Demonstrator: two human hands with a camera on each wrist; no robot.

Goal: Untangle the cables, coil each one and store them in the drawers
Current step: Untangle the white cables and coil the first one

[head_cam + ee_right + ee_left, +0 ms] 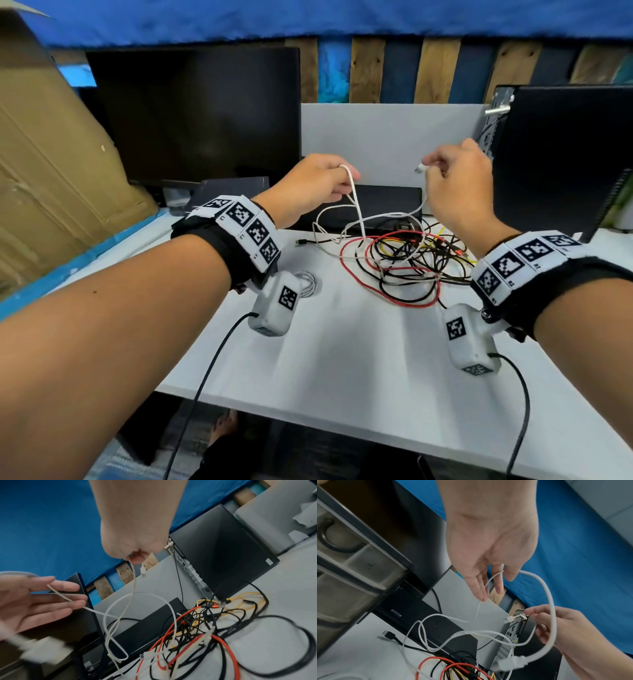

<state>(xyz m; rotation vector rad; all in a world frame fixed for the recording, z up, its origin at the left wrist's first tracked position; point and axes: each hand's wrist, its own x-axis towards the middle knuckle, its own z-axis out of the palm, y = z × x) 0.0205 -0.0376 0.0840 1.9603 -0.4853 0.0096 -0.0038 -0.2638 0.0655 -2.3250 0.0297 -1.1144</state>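
White table is seen with a dark monitor at 11 o'clock and a black PC case at 2 o'clock. Cable tangle of black, red and yellow leads is piled at 1 o'clock on the table. White cable is lifted out of it. It is draped over the loosely spread fingers of the left hand; its plug end is pinched by the right hand. Small coiled cable is laid near the left wrist.
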